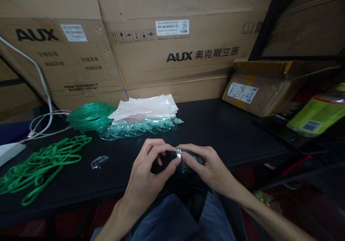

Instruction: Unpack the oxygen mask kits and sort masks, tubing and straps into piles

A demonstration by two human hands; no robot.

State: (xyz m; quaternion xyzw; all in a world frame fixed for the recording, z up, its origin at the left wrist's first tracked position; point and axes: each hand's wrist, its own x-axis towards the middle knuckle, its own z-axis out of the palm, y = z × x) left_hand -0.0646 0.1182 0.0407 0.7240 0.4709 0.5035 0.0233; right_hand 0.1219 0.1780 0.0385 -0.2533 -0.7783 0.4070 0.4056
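Close to the table's front edge, both my hands meet at a clear green oxygen mask (184, 168). A shiny metal nose clip (178, 153) shows at its top. My left hand (151, 162) pinches the clip's near side between thumb and index finger. My right hand (208, 162) is wrapped round the mask, its thumb pressing beside the clip. Much of the mask is hidden by my fingers. To the left lies a small heap of loose metal strips (99, 161). Farther back, several similar masks (140, 126) overlap in a row.
White paper-like bags (148, 106) are stacked behind the masks. Left of them are coiled green tubing (90, 114), tangled green straps (45, 163) and a white cable (43, 79). Large cartons (175, 68) stand along the back. At the right are an opened box (258, 90) and a yellow-labelled bottle (315, 115).
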